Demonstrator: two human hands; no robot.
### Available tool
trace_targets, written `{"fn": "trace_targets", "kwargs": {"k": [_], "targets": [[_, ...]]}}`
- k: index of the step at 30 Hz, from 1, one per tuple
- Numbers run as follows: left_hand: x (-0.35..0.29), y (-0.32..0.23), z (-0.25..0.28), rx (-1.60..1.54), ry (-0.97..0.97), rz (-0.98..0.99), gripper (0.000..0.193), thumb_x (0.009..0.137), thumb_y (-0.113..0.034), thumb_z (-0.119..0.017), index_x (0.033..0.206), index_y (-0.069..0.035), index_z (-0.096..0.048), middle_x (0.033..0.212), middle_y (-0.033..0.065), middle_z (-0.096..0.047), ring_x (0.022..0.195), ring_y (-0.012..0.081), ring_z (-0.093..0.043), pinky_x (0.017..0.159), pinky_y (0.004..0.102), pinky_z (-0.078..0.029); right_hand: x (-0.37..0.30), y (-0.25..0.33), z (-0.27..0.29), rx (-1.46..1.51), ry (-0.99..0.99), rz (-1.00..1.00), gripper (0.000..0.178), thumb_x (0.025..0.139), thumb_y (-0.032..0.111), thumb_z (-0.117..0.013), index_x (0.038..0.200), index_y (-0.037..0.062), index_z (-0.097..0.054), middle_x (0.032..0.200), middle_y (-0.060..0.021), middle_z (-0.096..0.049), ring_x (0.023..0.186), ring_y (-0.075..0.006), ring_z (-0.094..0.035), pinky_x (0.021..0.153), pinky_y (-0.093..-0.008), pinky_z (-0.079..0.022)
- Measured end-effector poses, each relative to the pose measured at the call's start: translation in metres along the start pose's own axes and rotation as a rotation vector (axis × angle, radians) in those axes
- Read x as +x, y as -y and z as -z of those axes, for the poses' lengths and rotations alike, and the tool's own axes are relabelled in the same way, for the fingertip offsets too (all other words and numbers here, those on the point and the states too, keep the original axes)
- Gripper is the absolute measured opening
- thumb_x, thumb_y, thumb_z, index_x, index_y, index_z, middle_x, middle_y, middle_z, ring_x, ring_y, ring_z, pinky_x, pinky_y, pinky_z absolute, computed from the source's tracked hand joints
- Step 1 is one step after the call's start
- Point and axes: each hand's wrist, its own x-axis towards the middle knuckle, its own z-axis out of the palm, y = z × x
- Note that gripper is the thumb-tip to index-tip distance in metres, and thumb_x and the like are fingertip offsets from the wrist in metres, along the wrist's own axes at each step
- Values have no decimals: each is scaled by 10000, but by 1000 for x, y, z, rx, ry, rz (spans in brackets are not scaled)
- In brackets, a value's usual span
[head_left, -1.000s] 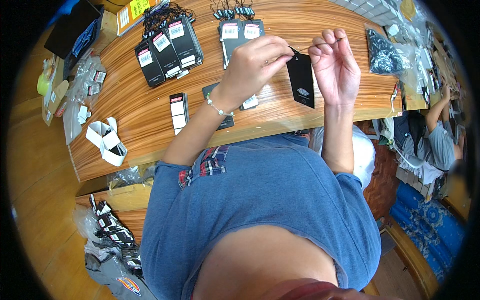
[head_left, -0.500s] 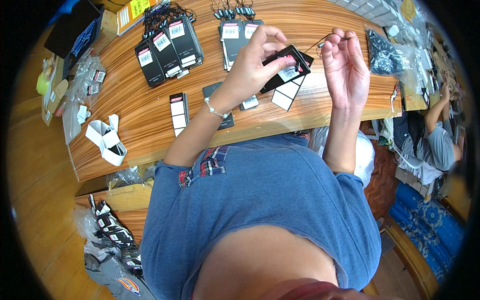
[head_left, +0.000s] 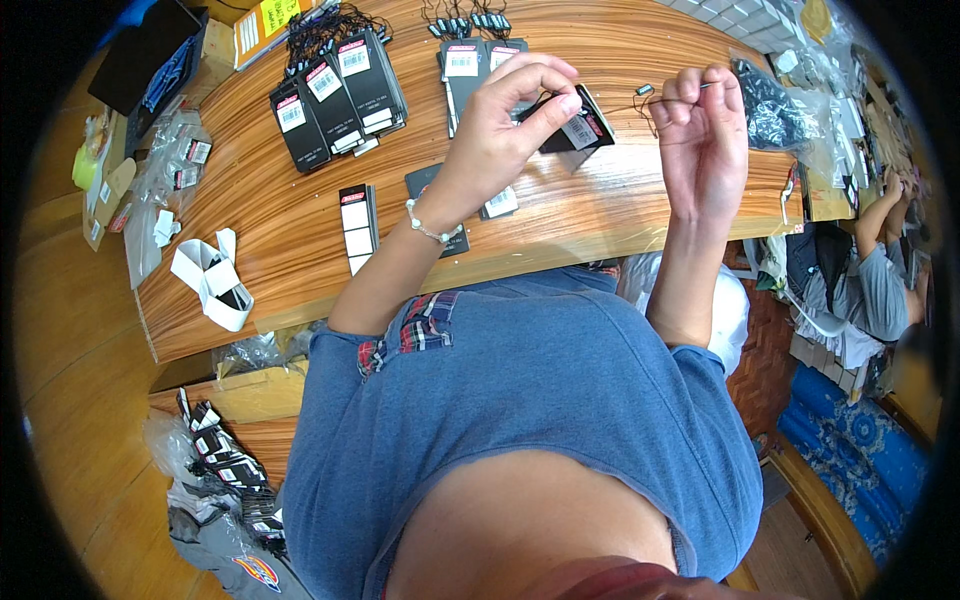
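My left hand (head_left: 508, 118) pinches a few black hang tags (head_left: 585, 128) by thumb and fingers; a white label and a pink edge show on them. To the right, the closed fingers of my right hand (head_left: 706, 140) grip a thin black string (head_left: 668, 101) with a small plastic piece (head_left: 643, 90) near its end. Whether the string joins the tags cannot be made out. Below my left wrist lie a dark tag (head_left: 424, 178), partly hidden by the arm, and a labelled tag (head_left: 500, 203). A strip of white stickers (head_left: 356, 222) lies left of that forearm.
Stacks of strung black tags (head_left: 345, 95) and grey tags (head_left: 462, 88) lie toward the table's far side. A white looped band (head_left: 228, 290) sits front left. A clear bag of black pieces (head_left: 768, 108) is at right. Another person (head_left: 880, 280) works at the far right.
My right hand has moved slightly right, drawing the string away from the tags. The tags in my left hand have turned, and the white sticker strip behind them no longer shows.
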Motion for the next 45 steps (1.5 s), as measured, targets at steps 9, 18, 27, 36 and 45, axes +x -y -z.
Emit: {"fn": "trace_targets", "kwargs": {"k": [9, 18, 27, 36, 45], "targets": [[2, -24, 5, 37, 34, 63, 134, 809, -52, -610, 935, -46, -655, 914, 25, -628, 815, 80, -541, 726, 208, -428, -10, -13, -34, -814, -93, -121, 212, 821, -15, -569, 1026, -11, -518, 781, -34, -583, 733, -72, -546, 664, -189, -435], [3, -22, 7, 43, 96, 14, 165, 791, -12, -615, 953, -18, -647, 946, 50, -632, 864, 99, -557, 769, 226, -445, -9, -10, -32, -786, -67, -195, 214, 816, -8, -579, 1009, 4, -489, 769, -20, -575, 735, -60, -540, 665, -183, -425], [7, -26, 15, 18, 215, 80, 161, 804, -4, -585, 954, 5, -641, 948, 64, -626, 883, 120, -575, 800, 239, -462, -8, -10, -25, -797, -16, -259, 206, 809, 25, -611, 972, 23, -487, 771, -17, -583, 726, -61, -548, 646, -184, -427], [7, -31, 12, -147, 244, 156, 166, 811, -2, -578, 963, -1, -643, 900, 64, -641, 856, 125, -596, 784, 252, -486, -11, -19, -12, -598, -26, -216, 211, 782, 40, -650, 925, 41, -495, 787, -53, -619, 717, -96, -596, 629, -192, -471], [6, -30, 12, -166, 235, 122, 158, 813, -1, -579, 958, 4, -641, 910, 66, -638, 859, 131, -598, 788, 252, -496, -12, -26, -16, -547, -40, -215, 186, 793, 54, -645, 913, 33, -504, 780, -58, -614, 708, -101, -595, 624, -198, -471]]}}
